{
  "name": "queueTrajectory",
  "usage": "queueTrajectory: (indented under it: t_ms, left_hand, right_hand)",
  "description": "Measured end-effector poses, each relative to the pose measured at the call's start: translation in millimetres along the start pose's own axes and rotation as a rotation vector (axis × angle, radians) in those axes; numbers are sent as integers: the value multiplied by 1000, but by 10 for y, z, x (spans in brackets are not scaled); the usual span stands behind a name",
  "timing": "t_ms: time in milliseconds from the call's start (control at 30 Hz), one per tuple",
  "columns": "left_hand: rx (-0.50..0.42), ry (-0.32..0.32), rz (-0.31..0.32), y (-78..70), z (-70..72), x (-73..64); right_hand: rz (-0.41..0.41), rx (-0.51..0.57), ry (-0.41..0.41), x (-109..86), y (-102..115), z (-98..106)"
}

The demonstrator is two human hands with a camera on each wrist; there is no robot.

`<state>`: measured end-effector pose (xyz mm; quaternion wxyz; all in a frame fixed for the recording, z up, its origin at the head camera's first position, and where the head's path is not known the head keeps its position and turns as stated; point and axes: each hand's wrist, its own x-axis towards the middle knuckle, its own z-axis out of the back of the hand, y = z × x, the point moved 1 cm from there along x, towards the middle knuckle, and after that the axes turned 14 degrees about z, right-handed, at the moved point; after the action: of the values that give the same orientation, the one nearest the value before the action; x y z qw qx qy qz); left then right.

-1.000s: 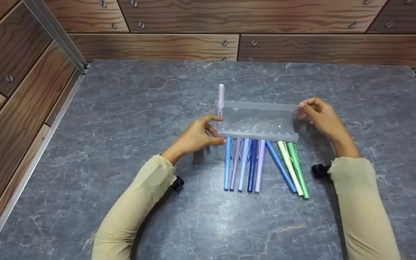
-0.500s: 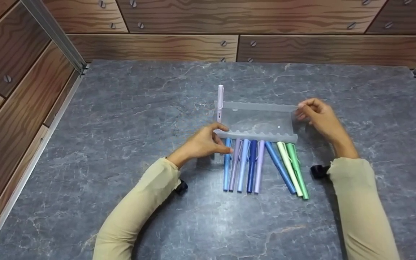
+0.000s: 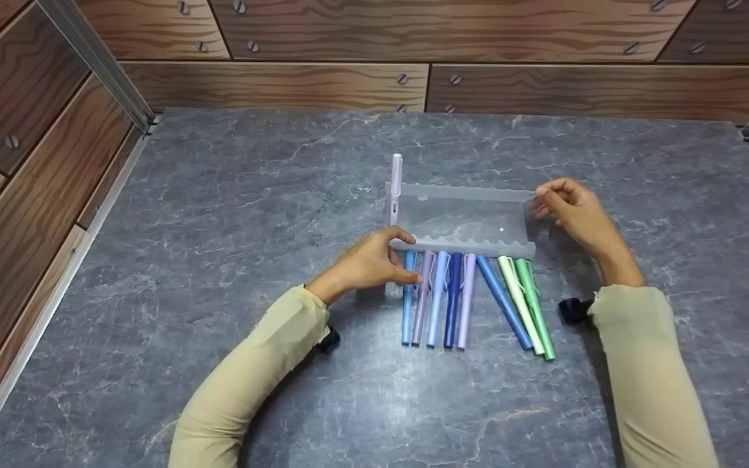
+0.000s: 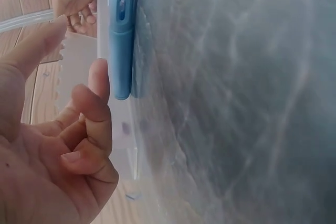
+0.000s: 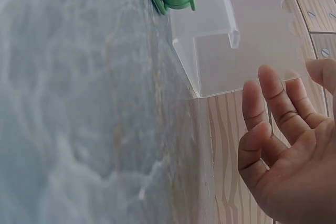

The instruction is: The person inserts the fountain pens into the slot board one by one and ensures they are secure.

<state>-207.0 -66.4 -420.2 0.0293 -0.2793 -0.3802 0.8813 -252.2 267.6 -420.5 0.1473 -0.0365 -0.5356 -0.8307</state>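
Tray (image 3: 465,246) of translucent plastic, resting on the marbled bench (image 3: 270,195), with scalloped near and far rims and an early stage of loading. One pale lilac pen (image 3: 396,175) occupies the leftmost place, its capped end projecting beyond the far rim; the places to its right hold no pen. Along the near side, eight others lie on the bench, apparently awaiting transfer: at left, a close group comprising a sky-blue pen (image 3: 406,318), a mauve pen (image 3: 420,312), a light-blue pen (image 3: 435,312), a navy pen (image 3: 452,312) and a lilac pen (image 3: 465,312); at right, across a gap, a slanting mid-blue pen (image 3: 506,305), a pale-green pen (image 3: 521,305) and a green pen (image 3: 536,309). On this count, one of nine is placed and eight are left. The left hand (image 3: 369,261) is spread, thumb well apart from forefinger, above the sky-blue pen and beside the near rim; nothing is gripped, and whether it touches either cannot be told. The right hand (image 3: 575,207) pinches the tray's far right corner between thumb and fingertips, presumably to steady it.
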Motion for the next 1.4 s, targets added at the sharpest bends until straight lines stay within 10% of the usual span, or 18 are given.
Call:
queueTrajectory:
  t_ms: [1400]
  left_hand:
    - [337,-95,32,-37,-121,-30]
  right_hand:
    - [-6,27,-12,-6,4,-10]
